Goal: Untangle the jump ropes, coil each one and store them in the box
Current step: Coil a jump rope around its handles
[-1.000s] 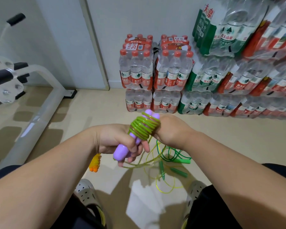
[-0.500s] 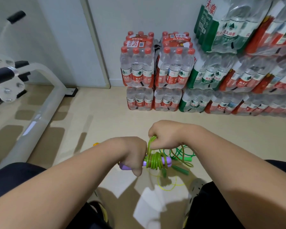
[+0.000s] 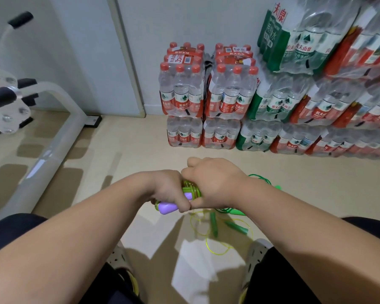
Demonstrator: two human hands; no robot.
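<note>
Right now the left hand (image 3: 169, 189) clenches the purple handle (image 3: 168, 208), whose rounded end pokes out below its fingers. The handle's long axis runs roughly side to side, dipping toward the left. Touching that hand, the right hand (image 3: 214, 185) curls over the green coil (image 3: 191, 190) wound round the handle, so both hands are equally near. Just beyond, a second green jump rope (image 3: 213, 222) lies loose on the floor (image 3: 130, 154). No box shows. Farther off, bottle packs (image 3: 228, 93) read 农夫山泉, one marked 30.
</note>
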